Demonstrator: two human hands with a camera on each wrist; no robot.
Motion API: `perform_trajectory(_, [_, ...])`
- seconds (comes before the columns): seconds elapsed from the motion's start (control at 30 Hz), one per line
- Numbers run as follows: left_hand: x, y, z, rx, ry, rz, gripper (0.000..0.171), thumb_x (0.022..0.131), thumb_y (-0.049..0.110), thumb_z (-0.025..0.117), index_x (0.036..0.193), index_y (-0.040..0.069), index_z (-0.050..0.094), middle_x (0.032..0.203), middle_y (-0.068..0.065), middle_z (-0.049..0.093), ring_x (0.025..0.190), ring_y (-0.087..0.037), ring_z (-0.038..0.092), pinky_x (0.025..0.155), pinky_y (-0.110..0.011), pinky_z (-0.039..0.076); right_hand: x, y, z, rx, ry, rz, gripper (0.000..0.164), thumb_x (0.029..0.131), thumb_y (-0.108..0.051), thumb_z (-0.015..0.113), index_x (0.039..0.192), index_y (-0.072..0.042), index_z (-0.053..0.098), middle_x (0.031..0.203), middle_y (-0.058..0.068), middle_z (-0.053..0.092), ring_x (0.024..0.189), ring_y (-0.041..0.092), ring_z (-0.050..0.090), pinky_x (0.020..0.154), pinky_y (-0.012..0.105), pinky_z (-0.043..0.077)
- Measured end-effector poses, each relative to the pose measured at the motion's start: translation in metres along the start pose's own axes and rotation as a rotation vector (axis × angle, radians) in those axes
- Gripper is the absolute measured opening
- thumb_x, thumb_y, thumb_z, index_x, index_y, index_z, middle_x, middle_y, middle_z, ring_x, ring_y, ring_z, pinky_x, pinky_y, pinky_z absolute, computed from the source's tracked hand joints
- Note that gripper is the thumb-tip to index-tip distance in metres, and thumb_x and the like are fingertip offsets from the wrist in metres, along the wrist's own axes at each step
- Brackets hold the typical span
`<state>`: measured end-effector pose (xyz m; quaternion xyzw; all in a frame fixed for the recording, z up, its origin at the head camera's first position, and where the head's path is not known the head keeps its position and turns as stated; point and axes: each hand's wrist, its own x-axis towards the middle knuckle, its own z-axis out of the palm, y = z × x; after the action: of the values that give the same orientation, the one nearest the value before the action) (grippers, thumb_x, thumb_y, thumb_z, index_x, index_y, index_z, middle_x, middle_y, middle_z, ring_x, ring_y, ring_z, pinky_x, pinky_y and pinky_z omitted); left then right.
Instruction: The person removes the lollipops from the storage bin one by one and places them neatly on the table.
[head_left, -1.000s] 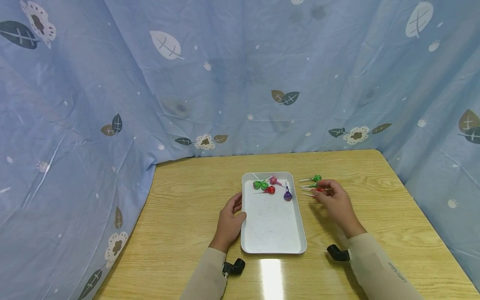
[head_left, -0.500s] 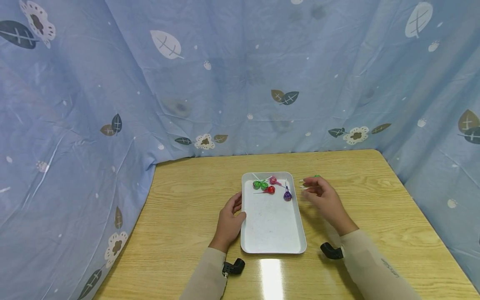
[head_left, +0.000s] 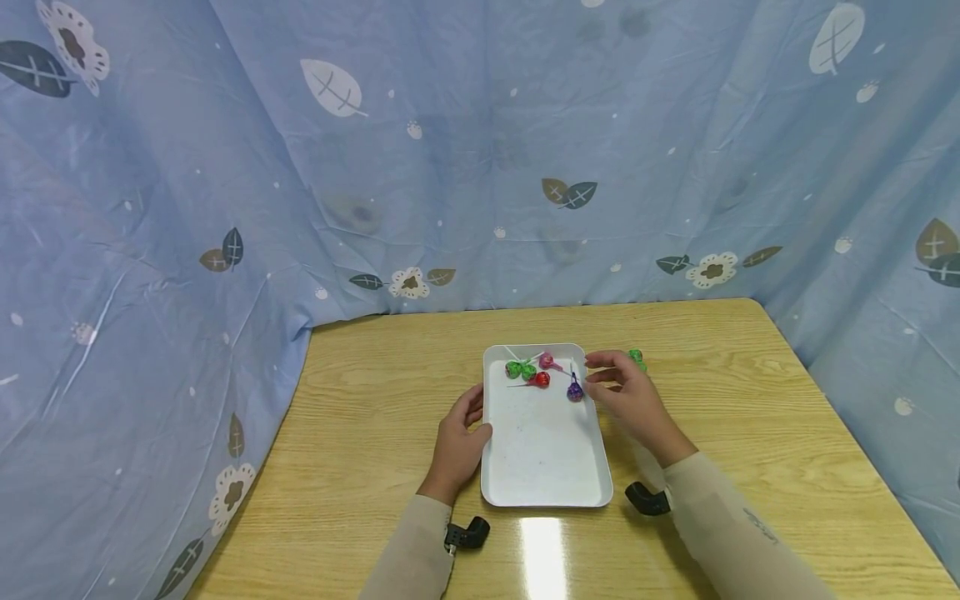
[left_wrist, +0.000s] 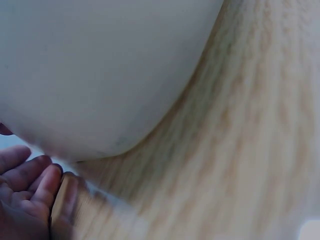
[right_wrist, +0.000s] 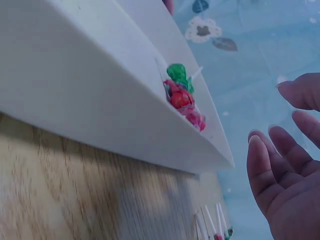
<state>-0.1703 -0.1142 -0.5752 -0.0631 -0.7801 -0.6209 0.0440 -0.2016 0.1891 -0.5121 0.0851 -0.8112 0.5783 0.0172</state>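
"What's at left?"
"A left hand (head_left: 459,446), fingers loosely bent, touching the tray's (head_left: 547,458) left side."
"Inside?"
"Five lollipops (head_left: 542,380), far end: two green, red, pink, purple."
"And right?"
"An empty right hand (head_left: 630,404), fingers apart, near the rim; more lollipops (head_left: 637,357) beside it, partly hidden."

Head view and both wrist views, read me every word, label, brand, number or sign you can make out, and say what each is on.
No text is readable in any view.
Right sleeve: a small grey mark, perhaps lettering, too blurred to read.
Lollipop wrappers: any print is too small to read.
White tray: no lettering visible.
Blue curtain: leaf and flower prints, no words or numbers seen.
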Motion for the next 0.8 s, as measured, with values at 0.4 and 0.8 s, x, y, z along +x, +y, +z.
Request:
perform_trajectory(0.4, [0.0,0.001,0.0,0.002,0.004,-0.011,0.066,0.095,-0.006,0.06,0.16,0.001,0.051,0.147,-0.016,0.063,0.13,-0.027,0.064,0.112,-0.046,0.05,0.009,-0.008,0.013,-0.016,-0.044,-0.023,0.044,0.1,-0.005,0.077,0.14,0.001,0.061,0.138,0.022,0.062,0.119,0.037,0.066,0.096,0.043,0.057])
perform_trajectory(0.8, [0.0,0.001,0.0,0.003,0.002,-0.005,0.066,0.094,-0.007,0.061,0.159,0.001,0.051,0.147,-0.016,0.064,0.129,-0.027,0.064,0.111,-0.046,0.05,0.017,-0.014,0.032,-0.02,-0.077,-0.036,0.043,0.1,-0.004,0.077,0.14,0.001,0.062,0.138,0.025,0.062,0.115,0.036,0.067,0.099,0.054,0.056])
